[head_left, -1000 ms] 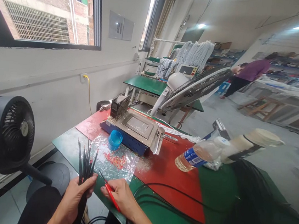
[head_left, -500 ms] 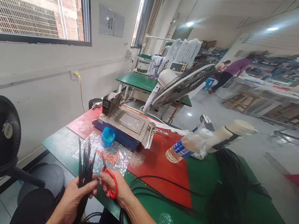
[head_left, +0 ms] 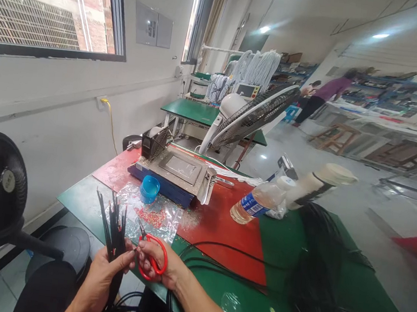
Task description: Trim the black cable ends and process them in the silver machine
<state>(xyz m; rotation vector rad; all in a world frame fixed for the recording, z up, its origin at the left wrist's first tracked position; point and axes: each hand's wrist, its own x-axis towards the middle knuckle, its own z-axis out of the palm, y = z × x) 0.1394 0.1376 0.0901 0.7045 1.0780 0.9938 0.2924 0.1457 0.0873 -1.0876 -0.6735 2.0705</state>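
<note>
Black cables (head_left: pixel 115 233), blue cup (head_left: pixel 147 195), bottle (head_left: pixel 257 203) with liquid (head_left: pixel 239 213)

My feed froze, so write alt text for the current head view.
Left hand grips a bundle of black cables; right hand, beside it, holds red-handled scissors. Beyond, a green worktable carries a blue cup and a bottle.

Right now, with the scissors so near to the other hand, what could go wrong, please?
The red scissors in the right hand are close to the left hand, so a slip might nick a finger. If the left hand's grip loosens, its black cables could spread or drop. And if the black fan on the left is running, which I cannot tell, it might scatter the loose red bits.
</note>
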